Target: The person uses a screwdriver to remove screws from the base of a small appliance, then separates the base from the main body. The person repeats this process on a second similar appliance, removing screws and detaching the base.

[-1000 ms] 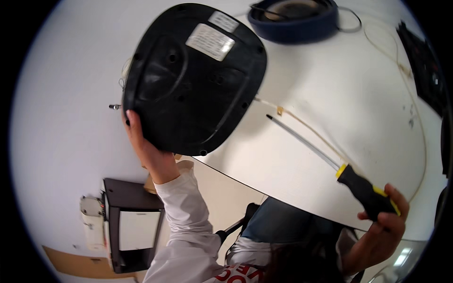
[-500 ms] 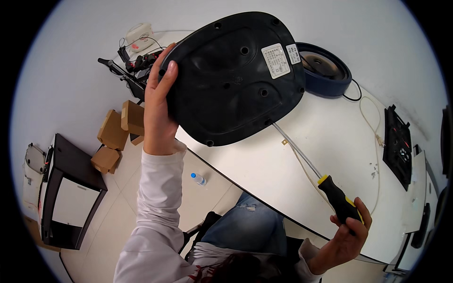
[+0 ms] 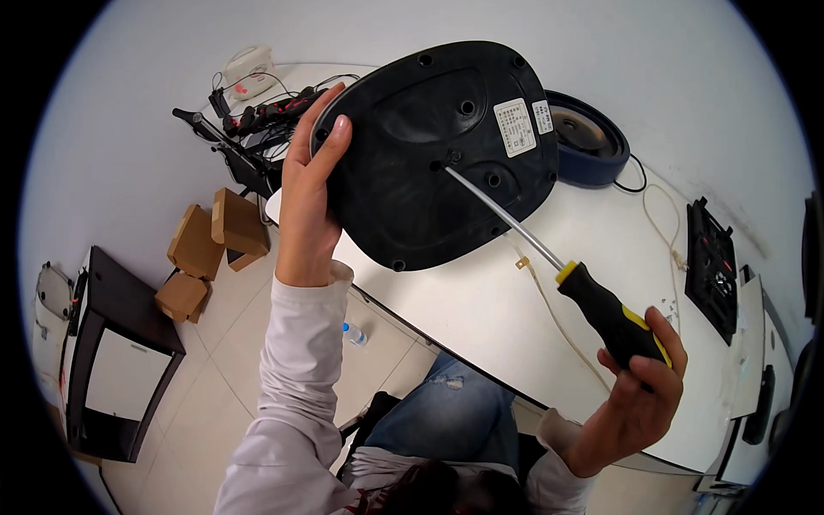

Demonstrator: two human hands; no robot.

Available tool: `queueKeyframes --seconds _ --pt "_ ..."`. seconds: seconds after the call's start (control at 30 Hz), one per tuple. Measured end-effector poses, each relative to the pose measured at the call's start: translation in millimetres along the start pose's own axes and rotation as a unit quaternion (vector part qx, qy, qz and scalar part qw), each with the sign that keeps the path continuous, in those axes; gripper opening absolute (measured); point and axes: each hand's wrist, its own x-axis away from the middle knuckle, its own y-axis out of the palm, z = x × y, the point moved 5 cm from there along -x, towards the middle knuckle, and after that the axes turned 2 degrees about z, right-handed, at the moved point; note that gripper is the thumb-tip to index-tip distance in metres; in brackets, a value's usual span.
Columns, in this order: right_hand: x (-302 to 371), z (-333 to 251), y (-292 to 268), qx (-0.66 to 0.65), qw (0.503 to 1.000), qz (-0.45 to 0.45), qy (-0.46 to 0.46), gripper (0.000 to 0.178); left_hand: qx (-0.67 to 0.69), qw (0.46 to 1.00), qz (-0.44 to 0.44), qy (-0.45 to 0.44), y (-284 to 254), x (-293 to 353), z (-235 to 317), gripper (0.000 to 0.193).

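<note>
My left hand [image 3: 311, 193] grips the left edge of a black plastic base cover [image 3: 395, 193], thumb on the face toward me and fingers round the rim. The cover is held up above the white table, tilted, with several screw holes and two white labels [image 3: 516, 129]. In my right hand [image 3: 644, 403] is a screwdriver [image 3: 605, 313] with a black and yellow handle and a long metal shaft. Its tip meets the cover at or right beside the middle hole; whether it sits inside cannot be made out. My right fingers close round the handle's end.
Behind the cover stands a round dark-blue part [image 3: 596, 172] with a black cord. A pale cable [image 3: 554, 322] crosses the white table [image 3: 481, 300]. An opened black tool case [image 3: 711, 266] lies at the right. Cardboard boxes [image 3: 190, 245] and a bottle [image 3: 354, 335] are on the floor.
The screwdriver's tip has moved from a hole at the cover's lower edge to its middle hole. In the picture the cover has shifted slightly right and down.
</note>
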Motion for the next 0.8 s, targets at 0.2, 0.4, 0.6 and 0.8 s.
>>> queueKeyframes --seconds 0.2,0.4,0.6,0.8 --pt "-5.8 -3.3 2.9 0.021 1.000 -0.010 0.010 0.006 -0.019 1.000 0.007 0.002 -1.6 2.2 3.5 0.051" --pt "-5.6 -6.3 -7.2 0.023 1.000 -0.018 0.007 0.007 -0.019 1.000 0.005 0.007 3.9 2.4 1.5 0.052" --pt "-1.7 -6.2 -6.7 0.019 0.999 -0.035 0.007 0.006 -0.026 1.000 0.007 0.006 3.8 5.1 1.1 0.051" --pt "-6.2 -24.5 -2.9 0.110 0.984 -0.120 -0.066 0.010 -0.027 1.000 0.007 0.005 11.0 9.9 -2.9 0.050"
